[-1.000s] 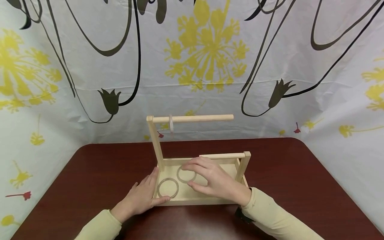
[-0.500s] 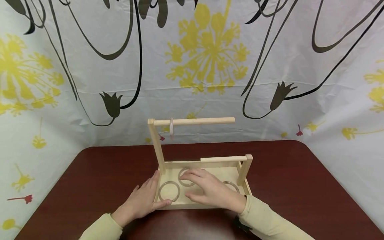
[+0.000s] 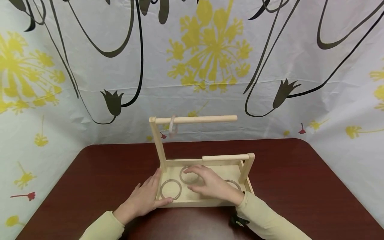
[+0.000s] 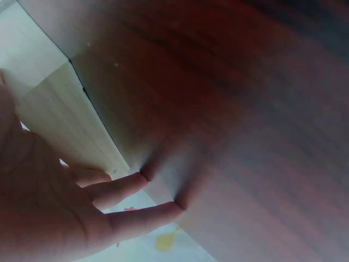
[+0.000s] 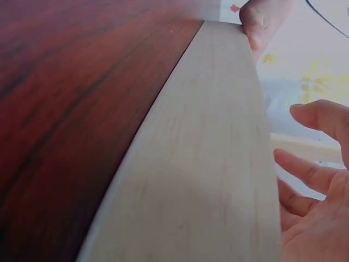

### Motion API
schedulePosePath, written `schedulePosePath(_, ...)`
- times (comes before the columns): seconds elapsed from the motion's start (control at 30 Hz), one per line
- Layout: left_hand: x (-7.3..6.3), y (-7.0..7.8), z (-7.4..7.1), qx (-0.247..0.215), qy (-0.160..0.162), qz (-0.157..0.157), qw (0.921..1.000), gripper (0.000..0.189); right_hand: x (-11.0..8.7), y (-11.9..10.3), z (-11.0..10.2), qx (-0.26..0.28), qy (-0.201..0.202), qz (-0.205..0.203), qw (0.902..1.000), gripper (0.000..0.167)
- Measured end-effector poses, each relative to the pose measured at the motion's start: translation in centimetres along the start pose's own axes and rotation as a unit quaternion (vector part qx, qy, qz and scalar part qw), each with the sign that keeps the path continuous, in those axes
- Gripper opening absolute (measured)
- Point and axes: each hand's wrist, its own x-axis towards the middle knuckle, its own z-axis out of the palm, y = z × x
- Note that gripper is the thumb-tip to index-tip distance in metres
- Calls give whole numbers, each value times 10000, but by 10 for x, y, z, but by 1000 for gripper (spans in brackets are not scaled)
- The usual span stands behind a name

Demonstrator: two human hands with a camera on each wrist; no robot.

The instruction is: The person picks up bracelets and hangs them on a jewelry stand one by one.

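Note:
A shallow wooden tray (image 3: 198, 203) stands on the table with translucent rings in it. My left hand (image 3: 141, 198) rests against its left end, fingers extended along the outside and thumb across the front corner. The left wrist view shows those fingertips touching the tabletop. Close to that thumb lies one ring (image 3: 171, 180). My right hand (image 3: 211, 185) hovers over the tray, thumb and fingers parted around the near side of a second ring (image 3: 180, 174); contact is not visible. Under the right wrist a third ring (image 3: 235, 182) is partly covered. Another ring (image 3: 171, 126) hangs from the upper rod (image 3: 207, 119).
A tall post (image 3: 158, 143) at the tray's left end carries the upper rod, which points right. From a shorter post (image 3: 246, 168) at the right end, a lower rod (image 3: 225, 157) points left. The dark red table (image 3: 285, 173) meets a patterned cloth (image 3: 144, 66) behind.
My right hand has shifted slightly and bared part of the right-hand ring. The hanging ring has turned a little on its rod. My left hand stays in place.

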Motion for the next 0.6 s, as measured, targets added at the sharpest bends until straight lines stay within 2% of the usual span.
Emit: schedulePosePath(0.6, 0, 0, 1, 52, -3, -18, 10000, 111, 4, 8, 5, 237, -184, 869, 9958, 49)
